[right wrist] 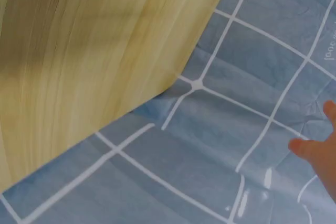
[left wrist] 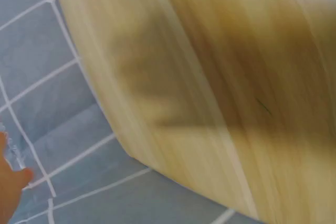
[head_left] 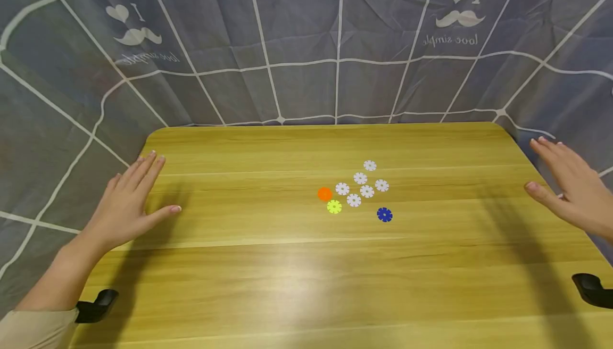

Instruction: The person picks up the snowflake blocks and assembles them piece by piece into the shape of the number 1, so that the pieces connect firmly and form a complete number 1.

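Note:
My left hand (head_left: pixel 126 205) hovers above the left side of the table with fingers straight and thumb spread, holding nothing. Over the right edge my right hand (head_left: pixel 572 187) is held the same way, also bare. Between them, far from both, several small notched discs lie flat on the wood. One is orange (head_left: pixel 324 194), touching or nearly touching a yellow-green disc (head_left: pixel 334 207). Several white discs (head_left: pixel 354 200) sit loosely grouped behind and to the right. A dark blue disc (head_left: pixel 384 215) lies apart at the front right. Each wrist view catches only part of a hand.
The wooden table (head_left: pixel 297 285) has rounded back corners. A grey-blue curtain (head_left: pixel 306 35) with white grid lines hangs behind it and along both sides. Black wrist mounts (head_left: pixel 98 306) show at the lower left and lower right.

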A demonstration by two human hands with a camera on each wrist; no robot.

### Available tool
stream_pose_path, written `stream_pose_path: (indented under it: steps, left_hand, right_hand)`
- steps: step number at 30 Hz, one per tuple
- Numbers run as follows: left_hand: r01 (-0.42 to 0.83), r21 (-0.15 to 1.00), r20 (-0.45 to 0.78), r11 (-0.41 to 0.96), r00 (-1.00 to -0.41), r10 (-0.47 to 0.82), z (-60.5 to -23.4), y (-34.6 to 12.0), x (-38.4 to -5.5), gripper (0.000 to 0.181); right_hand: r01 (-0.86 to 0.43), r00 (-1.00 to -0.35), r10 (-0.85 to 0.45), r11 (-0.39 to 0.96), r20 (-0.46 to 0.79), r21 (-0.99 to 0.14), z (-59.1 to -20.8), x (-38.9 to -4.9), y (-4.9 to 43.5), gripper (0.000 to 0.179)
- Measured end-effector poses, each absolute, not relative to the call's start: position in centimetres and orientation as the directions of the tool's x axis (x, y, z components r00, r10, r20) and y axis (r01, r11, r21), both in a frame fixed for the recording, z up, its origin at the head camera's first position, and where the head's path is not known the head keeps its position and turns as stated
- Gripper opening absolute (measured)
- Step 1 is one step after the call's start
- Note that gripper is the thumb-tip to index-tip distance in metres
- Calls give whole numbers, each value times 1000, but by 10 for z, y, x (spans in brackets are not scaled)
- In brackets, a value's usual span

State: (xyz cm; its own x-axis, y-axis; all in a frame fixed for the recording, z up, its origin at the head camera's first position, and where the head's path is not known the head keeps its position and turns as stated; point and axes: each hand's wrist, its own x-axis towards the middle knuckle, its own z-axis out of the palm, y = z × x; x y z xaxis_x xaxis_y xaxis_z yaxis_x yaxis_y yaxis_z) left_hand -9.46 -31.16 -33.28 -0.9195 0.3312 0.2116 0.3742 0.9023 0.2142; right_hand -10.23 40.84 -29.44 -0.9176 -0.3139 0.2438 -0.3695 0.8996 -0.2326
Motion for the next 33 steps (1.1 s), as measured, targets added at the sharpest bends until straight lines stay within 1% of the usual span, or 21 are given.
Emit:
stream_pose_path:
  steps: [2, 4, 7, 10, 13, 17, 20, 26, 33]
  left_hand:
    - [354, 350, 178, 867, -934, 309, -331, -307, -95, 94]
    - [315, 477, 134, 820, -949, 287, -329, -300, -95, 91]
    - [238, 625, 67, 744, -965, 252, -330, -289, -96, 85]
    - [198, 712, 29, 674, -967, 253, -335, -277, -99, 82]
    - [168, 782, -7, 600, -961, 278, -340, -264, -103, 79]
    - [140, 825, -54, 547, -945, 324, -345, -251, -109, 75]
    - [137, 833, -83, 536, -927, 366, -349, -241, -115, 73]
    - [147, 854, -99, 499, -896, 434, -357, -219, -128, 73]
    - [178, 871, -90, 458, -859, 505, -365, -188, -145, 68]
  right_hand:
    - [-371, -924, -309, 869, 227, -328, -294, -102, 406, 67]
    - [-339, -940, -285, 837, 187, -428, -295, -100, 401, 67]
    - [-282, -959, -240, 805, 148, -522, -300, -99, 393, 65]
    - [-285, -959, -237, 765, 158, -578, -308, -101, 384, 63]
    - [-293, -956, -246, 739, 162, -607, -316, -105, 375, 59]
    - [-297, -952, -271, 697, 143, -653, -326, -110, 361, 53]
    - [-299, -945, -303, 653, 122, -696, -333, -113, 350, 49]
    - [-302, -920, -384, 579, 74, -757, -352, -123, 328, 46]
    - [-229, -912, -410, 541, -15, -809, -371, -131, 304, 45]
